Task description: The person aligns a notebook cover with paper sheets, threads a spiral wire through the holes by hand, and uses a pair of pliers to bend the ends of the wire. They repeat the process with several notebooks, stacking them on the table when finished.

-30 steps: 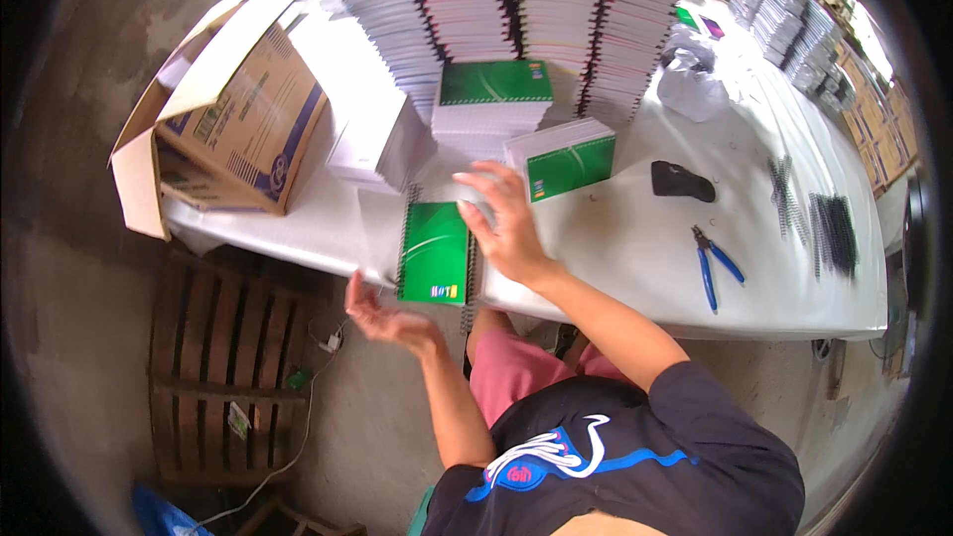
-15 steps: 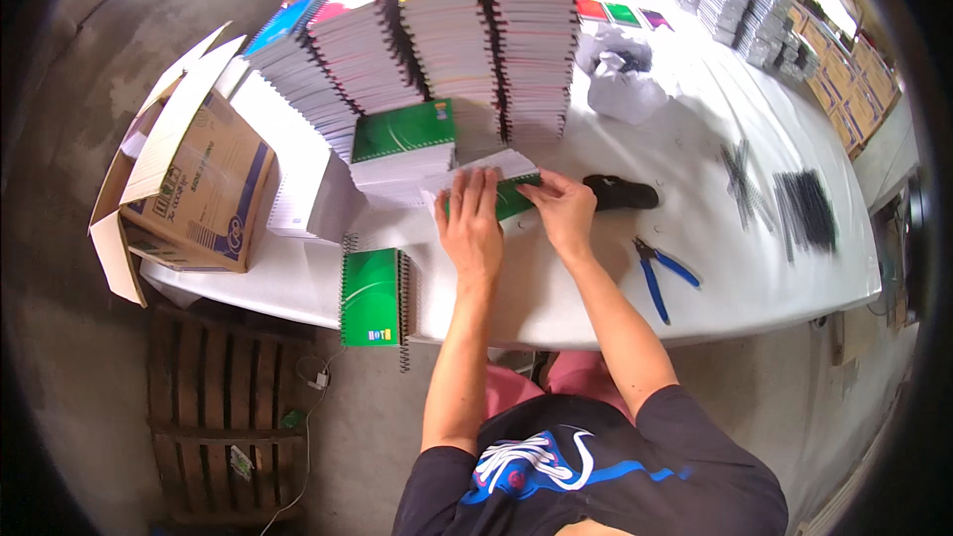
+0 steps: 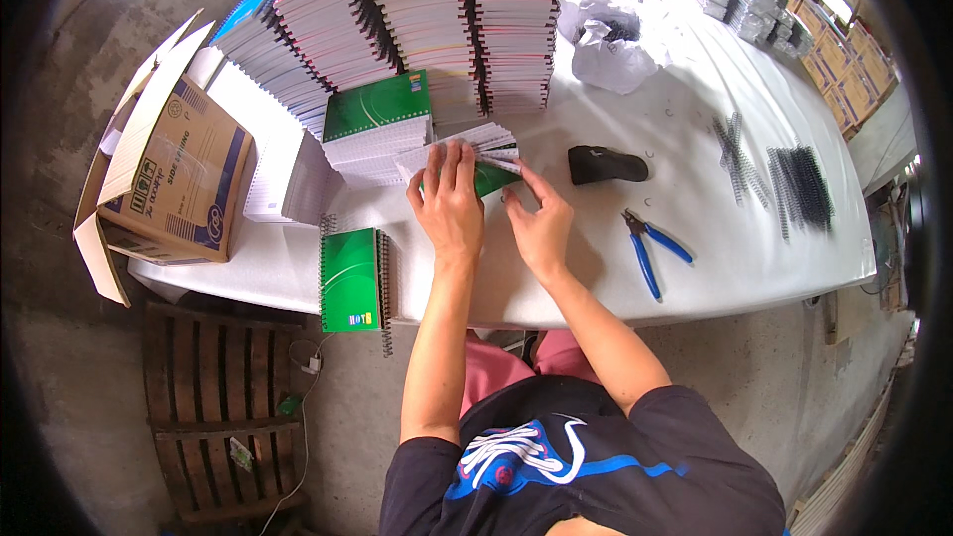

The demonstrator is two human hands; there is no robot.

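Observation:
A green-covered notebook [image 3: 493, 180] with fanned white pages sits in front of me between my hands. My left hand [image 3: 449, 203] is closed over its left part, fingers bent across the pages. At its right corner, the thumb and forefinger of my right hand [image 3: 541, 230] straddle the edge, the forefinger touching the pages. Just behind is a stack of loose punched pages topped by a green cover [image 3: 377, 104]. A green notebook with black wire coils [image 3: 350, 280] lies at the table's front edge, left of my left forearm. Blue-handled cutters [image 3: 653, 250] rest to the right.
Tall notebook stacks [image 3: 422, 30] rise at the back. An open cardboard box [image 3: 174, 179] and a white page stack [image 3: 288, 179] stand left. A black object [image 3: 608, 165], a white plastic bag [image 3: 613, 58] and black wire coils [image 3: 800, 189] lie right on the white-covered table [image 3: 685, 139].
The notebook's pages have fanned out more. My right thumb and forefinger have spread from a pinch at its corner. The whole view has shifted slightly.

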